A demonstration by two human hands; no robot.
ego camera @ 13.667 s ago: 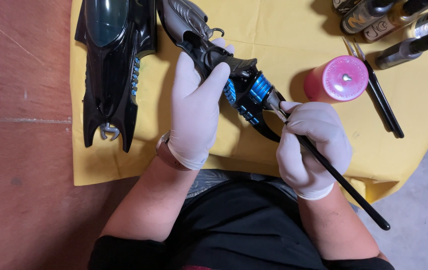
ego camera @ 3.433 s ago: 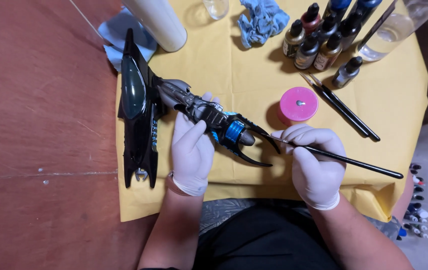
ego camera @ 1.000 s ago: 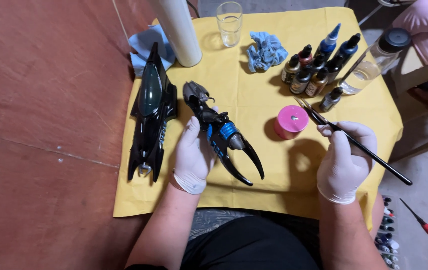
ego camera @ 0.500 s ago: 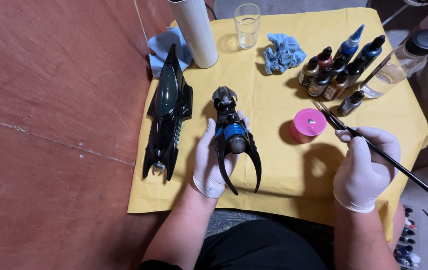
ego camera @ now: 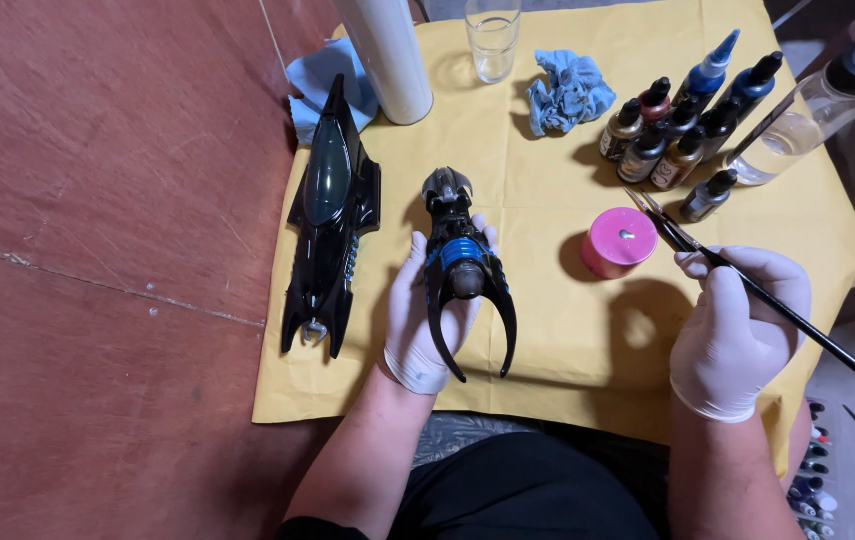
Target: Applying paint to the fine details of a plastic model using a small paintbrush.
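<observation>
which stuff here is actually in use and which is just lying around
In use:
left hand holding the black-and-blue model part
right hand holding the paintbrush
pink pot

Lying about:
black model body
paint bottles
glass
crumpled blue cloth
white roll

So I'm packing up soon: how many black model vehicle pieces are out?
2: a long black canopy hull lying on the yellow cloth's left edge, and a black-and-blue clawed section held in the left hand.

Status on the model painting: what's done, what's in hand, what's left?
Done: blue bands show on the black clawed part. In hand: left hand holds that part, right hand holds the brush clear of it, near the pink pot. Left: hard to judge; its tail and prongs remain black.
</observation>
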